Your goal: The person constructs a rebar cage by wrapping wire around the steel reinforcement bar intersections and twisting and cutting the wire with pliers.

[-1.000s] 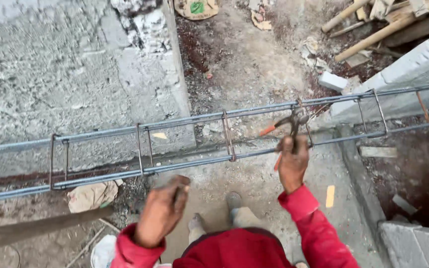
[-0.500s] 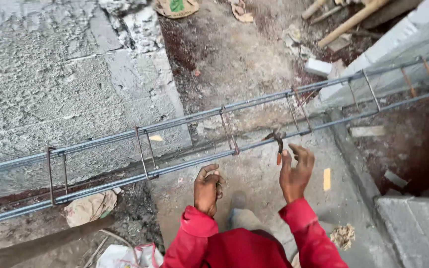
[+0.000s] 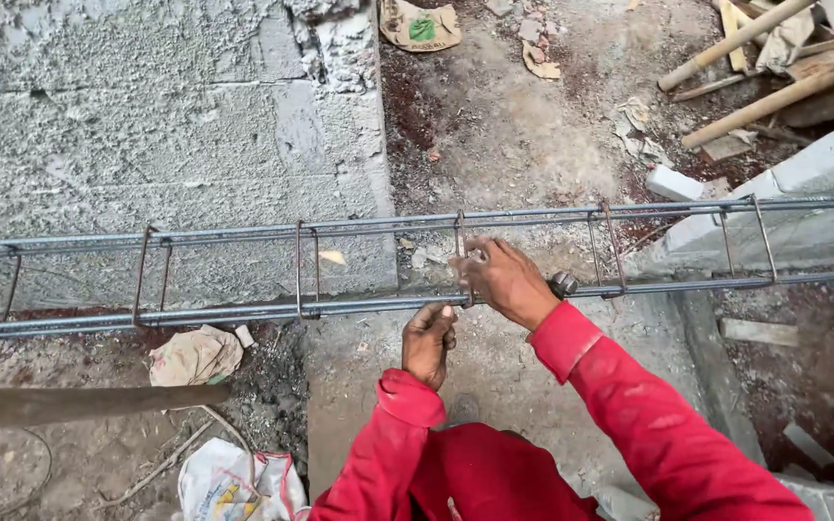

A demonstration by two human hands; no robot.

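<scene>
A long rebar cage (image 3: 243,311) of grey bars and rusty stirrups runs level across the view. My left hand (image 3: 430,340) is curled into a fist just under the lower bar, with its fingers closed on the bar where a stirrup (image 3: 459,253) crosses it. My right hand (image 3: 506,280) lies over the same stirrup, fingers closed on it between the upper and lower bars. A dark metal tool end (image 3: 563,284) shows beside my right wrist; how it is held is hidden. Both sleeves are red.
A rough block wall (image 3: 166,125) stands behind the cage at left, and white blocks (image 3: 822,154) at right. Wooden poles (image 3: 755,58) lie at the top right. Crumpled bags (image 3: 195,355) and a wooden plank (image 3: 79,403) lie on the dirt at lower left.
My left hand has risen from my side to the lower bar. My right hand has moved left along the cage to the stirrup, and the orange-handled pincers no longer show in it.
</scene>
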